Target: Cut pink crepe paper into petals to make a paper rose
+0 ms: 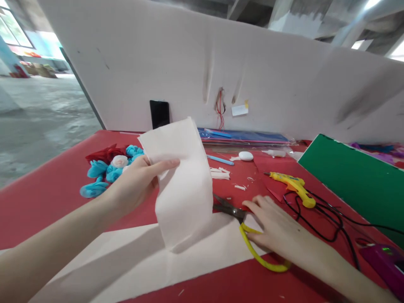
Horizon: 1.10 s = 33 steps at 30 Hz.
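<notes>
My left hand [139, 181] is closed on a folded piece of pale paper [183, 189], thumb on its front face and fingers behind. The piece stands upright, bent along its lower part. Beneath it a long pale strip of paper [132, 261] lies across the table. My right hand [268, 219] holds scissors [265, 261] with yellow handles and dark blades. The blades are slightly apart and point left, close to the right edge of the held piece. Whether they touch it I cannot tell.
Blue, white and red paper flowers [109, 168] lie at left. A yellow glue gun [293, 185] with a black cord and a green board [356, 185] are at right. Paper scraps [220, 173], a blue pen [221, 160] and a phone [159, 113] are near the back panel [189, 63].
</notes>
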Each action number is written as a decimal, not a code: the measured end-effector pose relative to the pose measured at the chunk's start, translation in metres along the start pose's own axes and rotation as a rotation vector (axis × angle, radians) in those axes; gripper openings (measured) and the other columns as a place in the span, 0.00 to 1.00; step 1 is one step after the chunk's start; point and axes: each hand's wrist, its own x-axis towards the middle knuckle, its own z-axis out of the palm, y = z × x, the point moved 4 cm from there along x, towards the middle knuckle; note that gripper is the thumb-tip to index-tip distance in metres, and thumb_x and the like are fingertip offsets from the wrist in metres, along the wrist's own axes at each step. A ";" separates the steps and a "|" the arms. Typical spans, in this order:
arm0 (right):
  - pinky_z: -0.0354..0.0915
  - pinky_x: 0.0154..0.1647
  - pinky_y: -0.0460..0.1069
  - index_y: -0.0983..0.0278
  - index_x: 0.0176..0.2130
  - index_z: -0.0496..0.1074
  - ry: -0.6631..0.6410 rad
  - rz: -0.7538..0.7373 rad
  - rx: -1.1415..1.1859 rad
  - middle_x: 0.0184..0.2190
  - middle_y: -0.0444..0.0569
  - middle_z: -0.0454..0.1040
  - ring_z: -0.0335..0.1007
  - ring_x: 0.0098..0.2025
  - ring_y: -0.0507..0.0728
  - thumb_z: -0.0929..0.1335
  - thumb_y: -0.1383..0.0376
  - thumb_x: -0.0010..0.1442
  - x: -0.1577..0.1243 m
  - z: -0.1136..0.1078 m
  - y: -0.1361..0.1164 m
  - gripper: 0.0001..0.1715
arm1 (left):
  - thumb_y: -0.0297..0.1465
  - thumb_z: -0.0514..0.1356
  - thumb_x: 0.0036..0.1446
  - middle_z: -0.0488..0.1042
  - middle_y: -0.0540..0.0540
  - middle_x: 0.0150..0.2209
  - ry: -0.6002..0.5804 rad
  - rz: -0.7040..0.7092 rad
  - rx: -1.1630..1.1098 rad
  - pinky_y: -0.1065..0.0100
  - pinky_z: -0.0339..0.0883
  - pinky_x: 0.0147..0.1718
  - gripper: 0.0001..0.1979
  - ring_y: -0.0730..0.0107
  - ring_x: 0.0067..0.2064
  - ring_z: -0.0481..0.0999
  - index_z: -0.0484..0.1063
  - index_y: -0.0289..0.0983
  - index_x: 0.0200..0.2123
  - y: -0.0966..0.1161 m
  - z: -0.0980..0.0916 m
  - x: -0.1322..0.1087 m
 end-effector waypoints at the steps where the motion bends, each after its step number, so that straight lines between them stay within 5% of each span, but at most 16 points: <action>1: 0.49 0.56 0.65 0.71 0.47 0.69 0.017 -0.033 0.041 0.50 0.64 0.65 0.53 0.57 0.73 0.69 0.74 0.43 0.001 -0.004 -0.003 0.28 | 0.33 0.64 0.50 0.80 0.48 0.35 0.004 -0.002 -0.042 0.72 0.73 0.36 0.13 0.68 0.35 0.79 0.76 0.37 0.40 0.001 0.000 0.000; 4: 0.40 0.64 0.59 0.66 0.57 0.61 0.021 -0.122 0.247 0.61 0.57 0.54 0.41 0.64 0.64 0.73 0.71 0.42 0.007 -0.010 -0.021 0.43 | 0.33 0.67 0.47 0.80 0.48 0.32 0.032 -0.012 -0.110 0.76 0.73 0.31 0.13 0.68 0.34 0.79 0.76 0.36 0.38 0.006 0.000 0.000; 6: 0.45 0.64 0.56 0.64 0.59 0.58 -0.053 -0.161 0.496 0.62 0.53 0.54 0.47 0.63 0.60 0.75 0.63 0.41 0.014 -0.006 -0.035 0.48 | 0.34 0.67 0.46 0.80 0.48 0.29 0.040 -0.026 -0.117 0.75 0.73 0.29 0.12 0.66 0.33 0.79 0.76 0.35 0.35 0.008 0.002 -0.001; 11: 0.67 0.49 0.52 0.66 0.42 0.73 -0.395 -0.105 1.057 0.43 0.51 0.75 0.72 0.45 0.58 0.76 0.57 0.41 0.019 0.018 -0.058 0.29 | 0.35 0.65 0.48 0.79 0.47 0.35 -0.006 0.006 -0.162 0.73 0.73 0.32 0.10 0.65 0.37 0.78 0.75 0.35 0.33 0.015 0.011 -0.002; 16: 0.70 0.31 0.46 0.67 0.39 0.73 -0.428 0.128 1.211 0.36 0.50 0.76 0.73 0.33 0.53 0.76 0.59 0.44 0.004 0.028 -0.055 0.23 | 0.32 0.64 0.50 0.78 0.52 0.26 0.072 0.045 -0.134 0.80 0.68 0.25 0.06 0.74 0.29 0.76 0.75 0.35 0.31 0.018 0.005 0.001; 21: 0.69 0.22 0.43 0.71 0.36 0.72 -0.500 0.184 1.337 0.29 0.52 0.76 0.74 0.27 0.53 0.75 0.60 0.44 -0.011 0.036 -0.055 0.22 | 0.29 0.63 0.51 0.76 0.53 0.20 0.061 0.015 -0.124 0.80 0.67 0.24 0.04 0.76 0.24 0.74 0.76 0.35 0.30 0.012 0.004 0.007; 28: 0.67 0.23 0.41 0.71 0.43 0.66 -0.352 0.196 1.274 0.24 0.49 0.76 0.71 0.21 0.49 0.73 0.68 0.47 -0.027 0.027 -0.053 0.24 | 0.29 0.63 0.50 0.78 0.51 0.24 0.075 0.007 -0.114 0.77 0.68 0.24 0.05 0.74 0.24 0.75 0.77 0.35 0.33 0.005 0.005 0.007; 33: 0.71 0.24 0.46 0.57 0.60 0.47 -0.180 0.132 1.342 0.32 0.43 0.74 0.72 0.23 0.52 0.76 0.70 0.42 -0.035 0.010 -0.056 0.54 | 0.29 0.63 0.51 0.80 0.48 0.32 0.099 -0.007 -0.121 0.76 0.71 0.27 0.07 0.70 0.30 0.78 0.77 0.37 0.35 0.001 0.007 0.008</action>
